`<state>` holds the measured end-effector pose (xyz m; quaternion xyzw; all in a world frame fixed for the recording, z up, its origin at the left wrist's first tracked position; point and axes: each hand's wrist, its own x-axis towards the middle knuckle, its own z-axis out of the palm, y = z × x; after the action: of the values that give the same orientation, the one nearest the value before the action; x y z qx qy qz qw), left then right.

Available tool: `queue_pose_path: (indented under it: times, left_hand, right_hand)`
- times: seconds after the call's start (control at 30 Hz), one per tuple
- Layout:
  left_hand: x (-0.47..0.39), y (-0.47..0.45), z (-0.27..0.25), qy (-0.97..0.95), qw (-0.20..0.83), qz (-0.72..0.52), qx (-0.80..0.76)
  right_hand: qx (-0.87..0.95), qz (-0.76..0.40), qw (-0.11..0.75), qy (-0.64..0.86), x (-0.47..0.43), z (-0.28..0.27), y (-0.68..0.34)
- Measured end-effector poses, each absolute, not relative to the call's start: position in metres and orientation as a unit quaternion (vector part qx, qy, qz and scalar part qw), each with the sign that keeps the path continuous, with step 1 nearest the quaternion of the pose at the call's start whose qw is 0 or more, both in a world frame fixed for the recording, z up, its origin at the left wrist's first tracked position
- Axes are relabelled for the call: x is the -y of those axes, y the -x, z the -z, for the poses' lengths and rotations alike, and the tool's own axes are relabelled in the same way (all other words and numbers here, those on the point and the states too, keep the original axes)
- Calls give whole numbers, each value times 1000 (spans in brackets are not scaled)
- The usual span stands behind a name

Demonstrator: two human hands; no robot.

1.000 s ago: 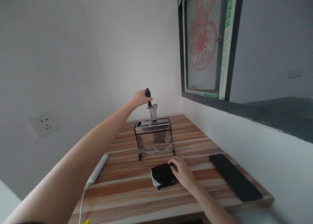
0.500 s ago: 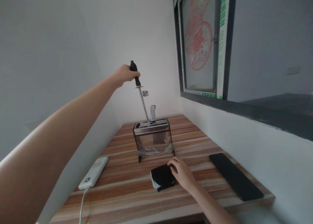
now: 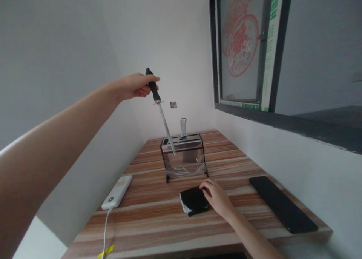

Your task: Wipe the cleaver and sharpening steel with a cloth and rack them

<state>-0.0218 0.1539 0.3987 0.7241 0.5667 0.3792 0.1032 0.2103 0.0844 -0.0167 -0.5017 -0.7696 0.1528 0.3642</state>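
My left hand (image 3: 141,86) is closed round the black handle of a sharpening steel (image 3: 166,128). The thin grey rod slants down to the right, and its tip shows in front of the clear-sided knife block (image 3: 183,162). A pale handle in clear wrapping (image 3: 183,127) sticks up from the block's slotted top. My right hand (image 3: 213,195) rests low on the table, its fingers curled on the right edge of a folded black cloth (image 3: 194,201) with a whitish underside. Part of the fingertips is hidden.
On the wood-grain table (image 3: 152,228), a white power bank (image 3: 117,193) with a cable lies at left, near a yellow tag (image 3: 106,251). A black phone-like slab (image 3: 283,204) lies at right beside the wall. A dark-framed window (image 3: 240,43) is above it.
The sharpening steel has come up out of the knife block's top, and its tip is now in front of the block. My right hand stays on the cloth. The view has shifted slightly.
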Motion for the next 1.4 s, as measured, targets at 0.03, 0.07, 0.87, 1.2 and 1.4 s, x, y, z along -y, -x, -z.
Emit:
queue_pose_path:
  times: [0.03,0.07,0.87,1.2,1.4]
  left_hand:
    - [-154,24,-393,-727,148,-372,-558]
    - [-153,26,-386,-731,193,-361,-546]
    - [-43,24,-81,-333,698,-529,-348]
    - [10,-38,-32,-362,647,-644,-188]
    - [23,-31,-26,-508,597,-614,-91]
  right_hand:
    - [771,-155,363,500,-85,17,-211]
    - [771,-157,363,499,-86,18,-211]
    - [776,-154,345,504,-87,20,-211]
    - [786,-151,362,477,-94,27,-213]
    - [782,-151,369,480,-92,26,-213]
